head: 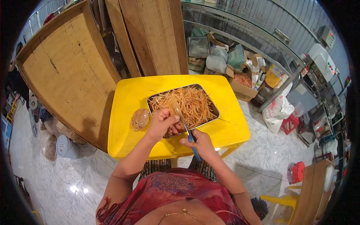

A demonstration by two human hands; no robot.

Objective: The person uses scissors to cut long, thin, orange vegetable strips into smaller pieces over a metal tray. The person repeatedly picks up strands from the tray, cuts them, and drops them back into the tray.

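On a yellow plastic table (123, 95) stands a rectangular metal tray (215, 108) heaped with thin orange-brown dried strips (194, 102). My left hand (163, 123) pinches a flat, translucent orange-brown piece (173, 105) above the tray's left half. My right hand (201, 143) grips blue-handled scissors (191, 139) at the tray's near edge, their blades pointing away from me beside that piece. How far the blades are apart is hard to tell. Left of the tray lies a round, flat, brownish bundle (139, 120) with a glossy surface.
A large wooden tray (70, 62) leans at the left, beside upright wooden boards (157, 36). A glass-topped metal shelf (242, 17) holding boxes and bags stands behind right. A white sack (277, 112) is on the tiled floor; a white bucket (67, 147) stands at left.
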